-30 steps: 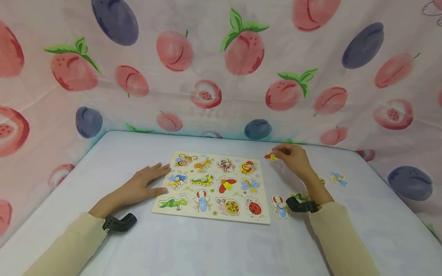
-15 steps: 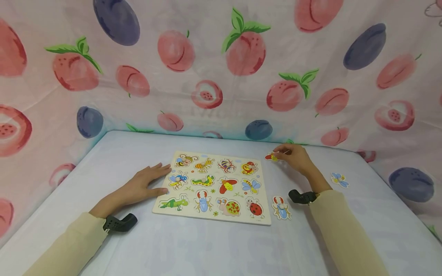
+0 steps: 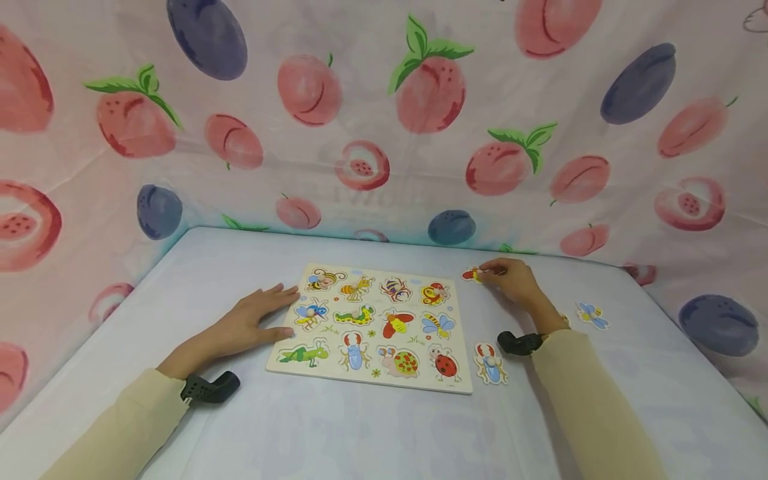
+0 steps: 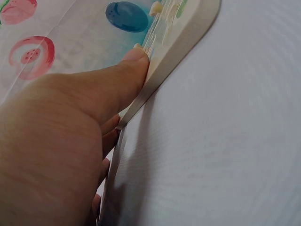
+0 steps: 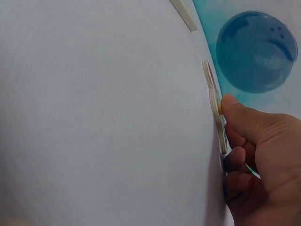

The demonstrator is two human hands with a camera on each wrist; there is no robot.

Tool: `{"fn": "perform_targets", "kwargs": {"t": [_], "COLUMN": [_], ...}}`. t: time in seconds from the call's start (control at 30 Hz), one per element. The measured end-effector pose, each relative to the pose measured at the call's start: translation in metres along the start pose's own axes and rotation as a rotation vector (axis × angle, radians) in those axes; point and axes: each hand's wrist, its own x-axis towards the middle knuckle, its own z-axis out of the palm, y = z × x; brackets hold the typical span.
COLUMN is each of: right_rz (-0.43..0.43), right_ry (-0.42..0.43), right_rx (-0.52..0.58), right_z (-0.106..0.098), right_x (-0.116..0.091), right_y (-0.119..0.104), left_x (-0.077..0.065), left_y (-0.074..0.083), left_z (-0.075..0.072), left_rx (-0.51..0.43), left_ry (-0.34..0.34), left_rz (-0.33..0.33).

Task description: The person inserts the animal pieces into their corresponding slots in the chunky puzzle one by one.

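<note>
My left hand (image 3: 249, 321) rests at the left edge of a wooden insect puzzle board (image 3: 327, 368), its fingers extended. In the left wrist view the thumb (image 4: 117, 82) lies over the board's edge (image 4: 176, 59). Beyond the board's far right corner, my right hand (image 3: 510, 281) pinches a red-and-yellow insect puzzle piece (image 3: 471, 275). From the right wrist that piece (image 5: 211, 92) appears edge-on, close over the table, with thumb and fingertips at its upper face. The fingers hide the piece's right part in the head view.
Right of the board lies a stag beetle piece (image 3: 491, 365) with a knob. A blue-winged insect piece (image 3: 592, 316) sits farther right. Another piece is mostly hidden behind the right wrist. A fruit-print cloth (image 3: 390, 100) rises behind the white table (image 3: 360, 433).
My right hand has lowered slightly at the red-and-yellow insect puzzle piece. The left hand stays at the board's edge, and the head view has shifted a little.
</note>
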Motion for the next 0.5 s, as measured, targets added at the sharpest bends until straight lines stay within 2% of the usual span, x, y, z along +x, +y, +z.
{"fn": "perform_targets", "kwargs": {"t": [0.3,0.5], "right_rz": [-0.006,-0.016], "right_ry": [0.028,0.037], "right_rx": [-0.036,-0.056], "right_z": [0.004,0.0069], "right_x": [0.0041,0.0061], "right_y": [-0.0024,0.0017], "left_x": [-0.0022,-0.0002], "left_y": [0.0047,0.0022], "left_z": [-0.0035,-0.0011], "left_rx": [-0.005,-0.001], "left_ry": [0.006,0.002], "left_rz": [0.022,0.015]}}
